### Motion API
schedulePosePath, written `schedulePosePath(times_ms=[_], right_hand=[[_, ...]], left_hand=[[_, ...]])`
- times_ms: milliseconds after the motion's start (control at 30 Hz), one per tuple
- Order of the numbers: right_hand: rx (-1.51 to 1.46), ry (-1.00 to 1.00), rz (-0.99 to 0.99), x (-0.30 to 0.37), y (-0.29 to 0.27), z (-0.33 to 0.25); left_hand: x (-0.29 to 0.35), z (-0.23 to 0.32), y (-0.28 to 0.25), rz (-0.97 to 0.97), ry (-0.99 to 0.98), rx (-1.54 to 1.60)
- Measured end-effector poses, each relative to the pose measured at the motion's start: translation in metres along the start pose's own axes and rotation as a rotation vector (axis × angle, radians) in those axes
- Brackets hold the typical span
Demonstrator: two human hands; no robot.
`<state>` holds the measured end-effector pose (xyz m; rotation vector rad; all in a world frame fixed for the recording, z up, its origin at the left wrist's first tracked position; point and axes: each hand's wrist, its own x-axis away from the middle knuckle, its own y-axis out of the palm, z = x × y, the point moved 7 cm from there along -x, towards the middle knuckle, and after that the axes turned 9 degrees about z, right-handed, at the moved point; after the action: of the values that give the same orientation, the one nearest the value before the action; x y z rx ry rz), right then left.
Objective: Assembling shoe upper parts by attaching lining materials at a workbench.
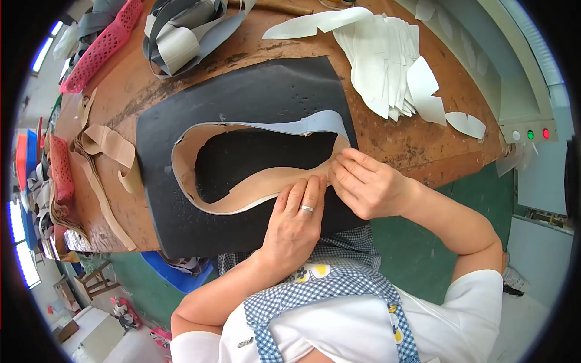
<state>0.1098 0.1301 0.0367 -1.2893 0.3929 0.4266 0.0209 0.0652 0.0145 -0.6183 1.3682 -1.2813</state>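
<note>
A head-worn fisheye camera looks steeply down from close above the bare left hand (pixel 295 225) and bare right hand (pixel 370 186), facing across the brown wooden table (pixel 396 145), straight edges bending toward the rim.

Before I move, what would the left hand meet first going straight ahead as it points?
The left hand would meet the tan-lined band, apparently already at its fingertips; exact depth is unclear.

Long leather band (pixel 260 184), beige one face, grey-blue other, bent into elongated loop on black mat (pixel 248 91). Far side stands on edge, grey-blue showing, small overlap toward right; left end curved. Near side leans flatter, beige up, wavy. I hold it at near right, covering part there.
</note>
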Motion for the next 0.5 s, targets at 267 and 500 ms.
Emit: schedulePosePath(times_ms=[267,500], right_hand=[[-0.261,0.413,0.085,0.0,-0.002,0.032],[-0.302,0.562,0.202,0.0,-0.005,0.033]], left_hand=[[-0.003,0.004,-0.001,-0.031,0.061,-0.058],[-0.002,0.0,-0.001,0.013,0.018,0.0]])
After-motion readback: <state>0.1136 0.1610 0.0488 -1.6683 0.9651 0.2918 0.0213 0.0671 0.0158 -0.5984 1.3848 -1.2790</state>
